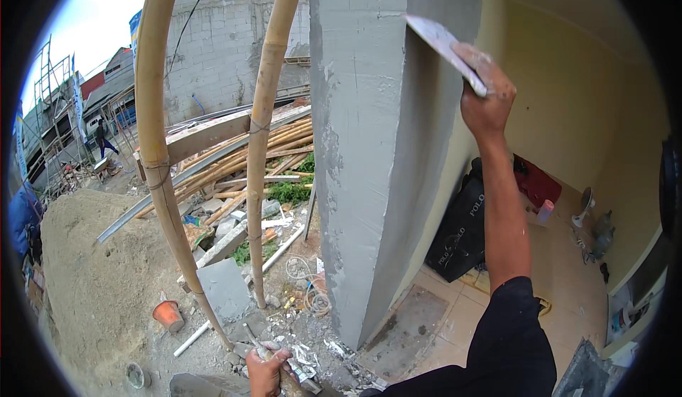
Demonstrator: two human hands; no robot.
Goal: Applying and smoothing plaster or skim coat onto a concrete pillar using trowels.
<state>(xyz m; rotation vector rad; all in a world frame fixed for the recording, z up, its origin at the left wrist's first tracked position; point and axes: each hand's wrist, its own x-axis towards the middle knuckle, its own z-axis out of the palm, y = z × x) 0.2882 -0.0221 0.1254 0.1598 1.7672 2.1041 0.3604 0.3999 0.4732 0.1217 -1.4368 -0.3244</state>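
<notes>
My right hand (pixel 490 77) is raised high, fingers closed around a flat, pale plastering trowel (pixel 440 44). The trowel's far end meets or nearly meets the upper corner of a grey plastered column (pixel 359 127); actual contact is hard to tell. Low in the view, my left hand (pixel 266 374) is closed on a plaster-smeared hand tool (pixel 290 381) with a narrow shaft, its exact kind unclear. White plaster bits lie around that hand. Fresh-looking grey plaster covers the column's faces, with rougher patches down its left edge.
Two bamboo poles (pixel 257 141) stand left of the column. Beyond are a sand heap (pixel 92 255), an orange bucket (pixel 168 315), rubble and stacked bamboo (pixel 284 138). Right, inside a yellow-walled room, a black wrapped bundle (pixel 458 237) leans near the wall. A person (pixel 105 141) walks far left.
</notes>
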